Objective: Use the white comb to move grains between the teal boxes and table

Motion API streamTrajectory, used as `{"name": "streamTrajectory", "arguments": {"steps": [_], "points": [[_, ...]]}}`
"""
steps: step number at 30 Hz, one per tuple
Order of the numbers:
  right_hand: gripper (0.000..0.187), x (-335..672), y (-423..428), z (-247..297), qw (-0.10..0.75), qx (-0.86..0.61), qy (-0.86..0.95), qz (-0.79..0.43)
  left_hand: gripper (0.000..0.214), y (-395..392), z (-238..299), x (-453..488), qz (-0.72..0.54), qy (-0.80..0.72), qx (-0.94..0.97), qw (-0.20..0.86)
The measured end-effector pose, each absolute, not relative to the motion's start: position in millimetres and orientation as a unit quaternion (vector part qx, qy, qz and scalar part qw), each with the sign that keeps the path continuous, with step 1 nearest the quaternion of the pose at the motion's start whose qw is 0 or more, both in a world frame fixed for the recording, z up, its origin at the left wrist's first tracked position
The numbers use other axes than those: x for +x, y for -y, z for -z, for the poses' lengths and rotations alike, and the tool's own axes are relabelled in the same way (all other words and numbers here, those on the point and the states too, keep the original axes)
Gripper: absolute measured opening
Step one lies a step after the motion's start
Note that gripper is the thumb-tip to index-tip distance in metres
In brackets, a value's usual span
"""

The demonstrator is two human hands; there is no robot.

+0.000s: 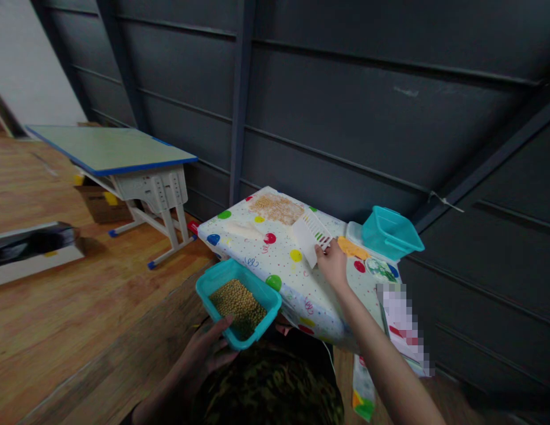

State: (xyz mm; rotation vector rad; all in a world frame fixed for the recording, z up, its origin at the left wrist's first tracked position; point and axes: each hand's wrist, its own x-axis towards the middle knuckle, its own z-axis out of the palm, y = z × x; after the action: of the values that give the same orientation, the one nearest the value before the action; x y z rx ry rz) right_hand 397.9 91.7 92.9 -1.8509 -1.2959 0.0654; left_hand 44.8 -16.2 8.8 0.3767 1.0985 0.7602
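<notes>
My left hand (210, 351) grips the near left rim of a teal plastic basin (204, 286), its thumb over the edge. Round tan beans (237, 298), which look like soybeans, lie in the basin, which is at the near edge of the table. Above the tabletop, my right hand (332, 262) is closed on the near right edge of a white slotted plastic scraper (305, 245). Slots run along the scraper's right part; the rest is solid. Beyond it, a spread of small tan grains (275, 208) covers the far part of the cloth. A pale whitish patch (246, 229) lies to the left.
A dotted white tablecloth (296, 280) covers the table. An empty teal basin (390, 230), an orange cloth (352, 248) and a clear packet (381, 270) stand at the right. A desk (110, 147) is at left, and a dark panelled wall (345, 118) rises behind.
</notes>
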Motion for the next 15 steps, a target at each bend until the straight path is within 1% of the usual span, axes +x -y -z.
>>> {"name": "streamTrajectory", "arguments": {"steps": [4, 10, 15], "points": [[0.008, 376.0, -98.1, -98.2, 0.394, -0.743, 0.540, -0.024, 0.053, 15.9, -8.5, 46.2, -0.361, -0.519, 0.165, 0.758], [0.007, 342.8, -106.3, -101.0, 0.383, -0.737, 0.555, -0.045, 0.044, 16.1, -18.8, 49.1, -0.365, -0.523, 0.156, 0.754], [0.004, 335.3, -111.4, -104.2, 0.391, -0.722, 0.568, -0.056, 0.053, 16.7, -18.6, 47.6, -0.367, -0.517, 0.159, 0.757]]}}
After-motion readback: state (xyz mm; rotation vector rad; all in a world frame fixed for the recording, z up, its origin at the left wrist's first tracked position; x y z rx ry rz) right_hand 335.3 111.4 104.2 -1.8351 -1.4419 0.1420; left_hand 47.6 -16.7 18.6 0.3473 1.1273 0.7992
